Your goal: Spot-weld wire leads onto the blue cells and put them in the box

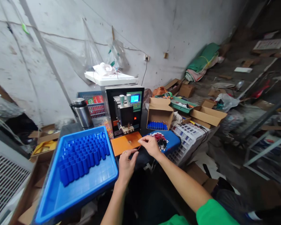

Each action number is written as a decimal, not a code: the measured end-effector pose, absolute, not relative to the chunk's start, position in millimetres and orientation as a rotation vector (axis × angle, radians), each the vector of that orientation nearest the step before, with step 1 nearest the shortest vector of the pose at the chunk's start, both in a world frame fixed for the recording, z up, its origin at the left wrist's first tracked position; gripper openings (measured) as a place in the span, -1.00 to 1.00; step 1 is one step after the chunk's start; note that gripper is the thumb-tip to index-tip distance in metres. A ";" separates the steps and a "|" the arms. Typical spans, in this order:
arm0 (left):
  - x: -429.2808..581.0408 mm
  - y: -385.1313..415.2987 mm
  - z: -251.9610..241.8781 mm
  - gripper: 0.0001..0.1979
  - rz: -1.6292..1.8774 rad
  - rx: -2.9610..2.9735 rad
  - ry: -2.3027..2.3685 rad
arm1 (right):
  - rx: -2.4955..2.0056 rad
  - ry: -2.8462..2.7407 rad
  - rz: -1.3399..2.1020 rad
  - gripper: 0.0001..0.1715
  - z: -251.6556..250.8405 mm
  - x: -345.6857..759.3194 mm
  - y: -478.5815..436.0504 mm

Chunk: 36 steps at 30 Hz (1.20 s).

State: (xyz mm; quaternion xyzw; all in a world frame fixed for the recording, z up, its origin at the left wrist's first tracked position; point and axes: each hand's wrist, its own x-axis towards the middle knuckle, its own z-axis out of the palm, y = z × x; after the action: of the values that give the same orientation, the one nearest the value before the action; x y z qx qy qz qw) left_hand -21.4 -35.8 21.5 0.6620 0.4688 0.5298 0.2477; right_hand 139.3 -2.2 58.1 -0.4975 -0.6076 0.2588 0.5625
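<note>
Between my two hands runs a thin dark red wire [139,148], just in front of an orange board [117,146]. My left hand [127,163] pinches its near end between thumb and finger. Higher and to the right, my right hand [150,145] is closed on its other end. Behind the board stands a black spot welder [110,109] with a lit blue screen and electrodes over the board. Right of my right hand lies a bundle of red and black wires with silvery tabs [162,142] on a blue surface [174,141].
At left, a blue tray [96,178] holds rows of blue cylindrical cells [81,159]. A steel jug [82,113] stands behind it. A cardboard box [160,109] with more blue cells [157,126] sits right of the welder, near a white plastic crate [184,137].
</note>
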 end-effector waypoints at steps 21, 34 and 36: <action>-14.0 -77.3 40.2 -0.67 1.580 1.130 1.175 | -0.856 -1.459 1.226 -0.71 42.0 108.1 -33.8; -124.0 -22.6 60.6 -0.45 0.326 2.241 2.447 | -0.950 -1.296 1.226 -0.51 21.5 148.6 -4.7; -125.0 -19.1 58.4 -0.48 0.215 2.276 2.453 | -0.956 -1.300 1.229 -0.50 17.7 148.5 -5.8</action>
State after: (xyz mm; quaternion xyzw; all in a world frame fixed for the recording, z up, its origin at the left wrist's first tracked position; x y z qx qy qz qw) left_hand -125.0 -19.1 58.4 0.6750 0.7274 0.0637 -0.1056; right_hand 148.5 -5.8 17.7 -0.4001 -0.5440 0.5144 0.5285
